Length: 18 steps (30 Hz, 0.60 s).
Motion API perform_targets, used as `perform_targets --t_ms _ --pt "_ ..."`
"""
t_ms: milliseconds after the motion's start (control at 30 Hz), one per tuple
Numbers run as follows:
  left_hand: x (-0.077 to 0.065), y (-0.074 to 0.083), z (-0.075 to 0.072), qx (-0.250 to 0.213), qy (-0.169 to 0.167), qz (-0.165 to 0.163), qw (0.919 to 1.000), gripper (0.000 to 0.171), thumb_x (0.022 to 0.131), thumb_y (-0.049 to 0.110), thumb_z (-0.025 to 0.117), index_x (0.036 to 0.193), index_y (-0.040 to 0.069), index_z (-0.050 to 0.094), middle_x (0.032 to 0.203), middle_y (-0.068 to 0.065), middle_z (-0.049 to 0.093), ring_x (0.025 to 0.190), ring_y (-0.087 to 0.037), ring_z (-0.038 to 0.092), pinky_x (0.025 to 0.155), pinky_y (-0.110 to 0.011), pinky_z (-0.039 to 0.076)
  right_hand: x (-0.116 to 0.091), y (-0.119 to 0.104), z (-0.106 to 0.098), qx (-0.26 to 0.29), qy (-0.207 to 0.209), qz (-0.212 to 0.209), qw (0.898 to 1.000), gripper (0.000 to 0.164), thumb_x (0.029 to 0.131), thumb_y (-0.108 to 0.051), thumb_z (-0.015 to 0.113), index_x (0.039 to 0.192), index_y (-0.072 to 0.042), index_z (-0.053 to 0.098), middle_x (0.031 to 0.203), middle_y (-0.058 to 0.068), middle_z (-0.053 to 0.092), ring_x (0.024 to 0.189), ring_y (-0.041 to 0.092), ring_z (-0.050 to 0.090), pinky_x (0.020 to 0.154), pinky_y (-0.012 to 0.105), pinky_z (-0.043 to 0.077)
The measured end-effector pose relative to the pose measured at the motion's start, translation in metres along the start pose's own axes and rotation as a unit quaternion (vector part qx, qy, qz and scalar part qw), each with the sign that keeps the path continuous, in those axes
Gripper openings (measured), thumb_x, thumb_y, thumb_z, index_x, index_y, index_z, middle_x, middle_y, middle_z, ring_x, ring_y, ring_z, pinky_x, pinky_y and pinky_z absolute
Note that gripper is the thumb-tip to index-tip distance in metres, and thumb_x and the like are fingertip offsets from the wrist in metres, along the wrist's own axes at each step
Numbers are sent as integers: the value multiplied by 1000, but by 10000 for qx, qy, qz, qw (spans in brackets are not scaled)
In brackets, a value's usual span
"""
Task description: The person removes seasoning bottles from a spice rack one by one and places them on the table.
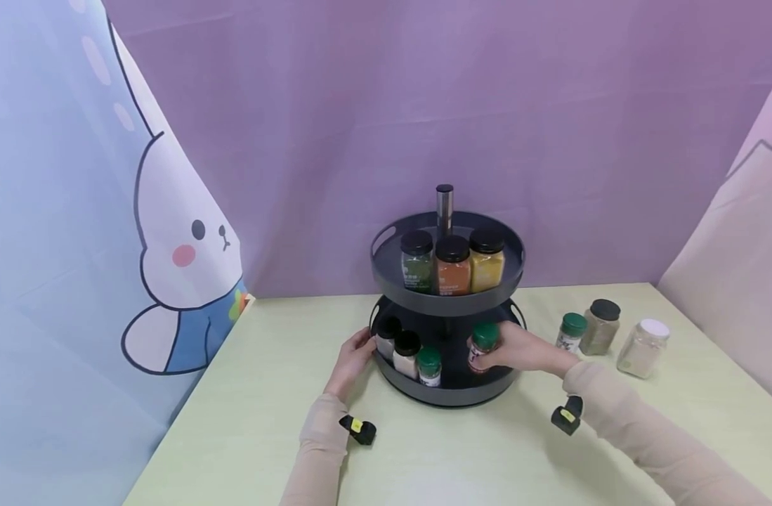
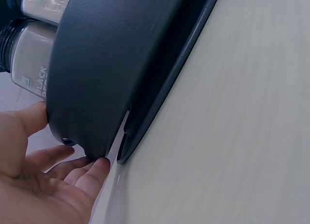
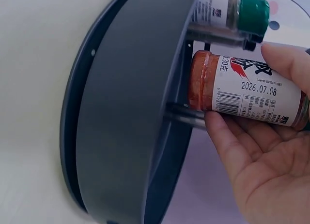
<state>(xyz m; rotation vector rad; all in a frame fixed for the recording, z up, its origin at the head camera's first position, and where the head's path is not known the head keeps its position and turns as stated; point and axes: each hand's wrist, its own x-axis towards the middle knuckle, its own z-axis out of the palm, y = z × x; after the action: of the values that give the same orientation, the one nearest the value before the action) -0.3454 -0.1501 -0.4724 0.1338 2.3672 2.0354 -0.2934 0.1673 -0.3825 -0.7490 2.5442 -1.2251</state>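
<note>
A dark two-tier round rack (image 1: 449, 393) stands on the table. My left hand (image 1: 350, 358) holds the left side of its lower tray; in the left wrist view the thumb is at the upper rim and the fingertips (image 2: 100, 167) at the wall's lower edge. My right hand (image 1: 512, 348) grips a green-capped spice jar (image 1: 485, 344) over the right part of that tray. The right wrist view shows its red contents and dated white label. Left of it, a second green-capped jar (image 1: 430, 367) and two black-lidded jars, one pale (image 1: 406, 356), stand in the lower tray.
On the upper tray (image 1: 386, 270) stand three black-lidded jars: green (image 1: 417, 263), orange (image 1: 453, 267) and yellow (image 1: 487, 261). Right of the rack, a green-capped jar (image 1: 572, 332), a black-lidded jar (image 1: 600, 328) and a white-lidded jar (image 1: 643, 349) stand on the table (image 1: 455, 457).
</note>
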Motion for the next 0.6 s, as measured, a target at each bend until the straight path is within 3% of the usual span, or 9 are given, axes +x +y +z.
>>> perform_targets --t_ms 333,600 --pt "-14 22 -1 -170 -190 -15 9997 49 94 10 47 135 -12 32 137 -30 38 126 -37 40 103 -44 38 -17 4 -23 -255 282 325 9987 39 78 -19 71 108 3 61 95 6 69 86 14 62 78 30 52" --pt "-4 4 -1 -47 -67 -4 10000 50 95 16 48 137 -7 34 138 -26 40 126 -33 42 103 -40 39 -38 15 -40 -615 608 707 9937 36 77 -26 72 104 -4 64 90 2 69 82 11 61 71 27 51"
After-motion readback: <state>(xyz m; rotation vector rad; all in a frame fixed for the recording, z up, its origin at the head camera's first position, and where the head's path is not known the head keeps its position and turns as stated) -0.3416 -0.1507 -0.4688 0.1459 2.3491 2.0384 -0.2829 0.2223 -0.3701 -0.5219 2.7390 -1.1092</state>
